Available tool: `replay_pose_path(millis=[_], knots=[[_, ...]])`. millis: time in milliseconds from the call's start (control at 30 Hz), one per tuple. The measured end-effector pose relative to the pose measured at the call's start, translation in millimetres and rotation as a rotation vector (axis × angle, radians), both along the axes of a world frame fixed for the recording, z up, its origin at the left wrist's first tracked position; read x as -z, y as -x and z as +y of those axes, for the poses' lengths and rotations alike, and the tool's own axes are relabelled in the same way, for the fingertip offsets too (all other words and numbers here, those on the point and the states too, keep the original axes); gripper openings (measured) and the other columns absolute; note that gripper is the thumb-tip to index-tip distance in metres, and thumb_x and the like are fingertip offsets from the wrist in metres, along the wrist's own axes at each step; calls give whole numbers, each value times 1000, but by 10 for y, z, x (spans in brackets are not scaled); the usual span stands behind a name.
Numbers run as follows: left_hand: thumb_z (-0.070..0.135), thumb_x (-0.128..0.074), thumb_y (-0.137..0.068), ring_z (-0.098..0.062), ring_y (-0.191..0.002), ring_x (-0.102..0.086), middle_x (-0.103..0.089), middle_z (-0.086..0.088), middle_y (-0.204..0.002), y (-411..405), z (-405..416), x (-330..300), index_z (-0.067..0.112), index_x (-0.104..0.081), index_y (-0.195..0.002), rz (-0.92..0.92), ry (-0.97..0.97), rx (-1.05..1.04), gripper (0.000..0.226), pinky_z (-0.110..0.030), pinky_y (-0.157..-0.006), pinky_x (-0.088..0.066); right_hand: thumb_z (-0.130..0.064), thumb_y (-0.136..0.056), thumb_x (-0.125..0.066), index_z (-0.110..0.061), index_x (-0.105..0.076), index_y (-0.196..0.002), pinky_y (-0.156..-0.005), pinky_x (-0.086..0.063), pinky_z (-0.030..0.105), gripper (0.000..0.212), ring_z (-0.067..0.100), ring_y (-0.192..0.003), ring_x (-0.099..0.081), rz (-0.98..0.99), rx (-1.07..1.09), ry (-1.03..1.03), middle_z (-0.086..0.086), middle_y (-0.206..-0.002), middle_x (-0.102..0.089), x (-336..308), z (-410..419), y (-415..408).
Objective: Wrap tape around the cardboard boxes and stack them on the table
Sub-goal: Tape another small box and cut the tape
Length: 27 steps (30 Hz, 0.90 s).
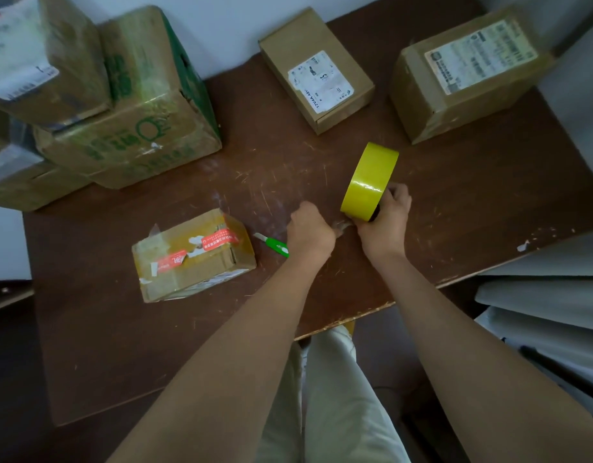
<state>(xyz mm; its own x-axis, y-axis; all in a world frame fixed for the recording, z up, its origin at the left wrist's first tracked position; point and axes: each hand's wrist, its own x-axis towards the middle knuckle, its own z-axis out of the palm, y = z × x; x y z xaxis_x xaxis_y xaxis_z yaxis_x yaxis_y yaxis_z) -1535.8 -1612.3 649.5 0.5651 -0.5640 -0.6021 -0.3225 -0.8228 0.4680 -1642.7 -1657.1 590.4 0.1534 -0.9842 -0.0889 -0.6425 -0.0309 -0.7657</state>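
Currently the right hand point(385, 217) grips the yellow tape roll point(369, 182), fingers curled round its lower rim. Roll stands on edge mid-desk, glossy band facing the camera, hole axis running left-right. Left hand point(308, 230) is curled and pinches a short clear tape end point(342, 225) just beside the roll. Small worn box point(193, 255) with red stickers lies toward the near left of the desk point(455, 212), long axis roughly along the front edge. Green cutter point(273, 244) sits between box and left hand.
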Motion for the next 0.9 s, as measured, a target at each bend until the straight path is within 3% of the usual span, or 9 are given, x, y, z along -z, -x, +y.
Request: replay_pose_path(millis=[100,200,400,467,667,800,900], knots=[[33,-77,-83,-41,-107,-62,-65,-19,-113,73,-1,-162,5,-55,-110,-87,39,115,45,-40,-80,-51,10,-71,-73,0,-61,-107,-79,-26,16,39,34,-114,-41,5,73,-57,20,-122,-47,-97,50,-24],[29,-65,-94,-41,-116,-56,-62,-19,-119,134,8,-297,5,-53,-114,-164,35,202,34,-42,-81,-46,5,-74,-72,-1,-57,-110,-80,-24,20,39,35,-115,-41,5,177,-117,20,-122,-50,-178,192,-42],[20,-53,-98,-35,-105,-63,-67,-11,-109,-226,115,-689,13,-59,-114,-300,252,170,18,-39,-77,-48,-6,-86,-62,-9,-55,-88,-74,-31,27,7,30,-100,-52,-35,491,-153,7,-97,-54,-415,583,-237],[18,-53,-97,-29,-100,-64,-68,-7,-105,-486,220,-772,15,-61,-110,-346,359,88,16,-35,-75,-45,-18,-90,-62,-11,-57,-85,-71,-32,31,10,26,-91,-55,-68,567,-189,2,-92,-54,-516,723,-375],[9,-53,-95,-24,-97,-59,-63,-8,-101,-1439,829,-675,6,-62,-102,-487,521,-168,12,-19,-75,-33,-25,-87,-55,-12,-53,-69,-69,-38,34,23,22,-73,-51,-226,323,-1,6,-74,-56,-689,986,-891],[8,-50,-94,-34,-101,-57,-58,-17,-108,-1825,1196,-521,3,-64,-102,-474,442,-325,16,-35,-89,-41,-12,-92,-61,-10,-58,-76,-73,-33,22,16,14,-77,-48,-237,121,-5,1,-82,-53,-820,986,-1312],[20,-44,-101,-39,-106,-55,-57,-20,-113,-1913,1383,-425,2,-62,-108,-421,371,-373,26,-45,-95,-42,-12,-96,-58,-10,-63,-91,-79,-38,24,7,16,-91,-51,-176,46,-36,2,-95,-53,-831,1019,-1611]])
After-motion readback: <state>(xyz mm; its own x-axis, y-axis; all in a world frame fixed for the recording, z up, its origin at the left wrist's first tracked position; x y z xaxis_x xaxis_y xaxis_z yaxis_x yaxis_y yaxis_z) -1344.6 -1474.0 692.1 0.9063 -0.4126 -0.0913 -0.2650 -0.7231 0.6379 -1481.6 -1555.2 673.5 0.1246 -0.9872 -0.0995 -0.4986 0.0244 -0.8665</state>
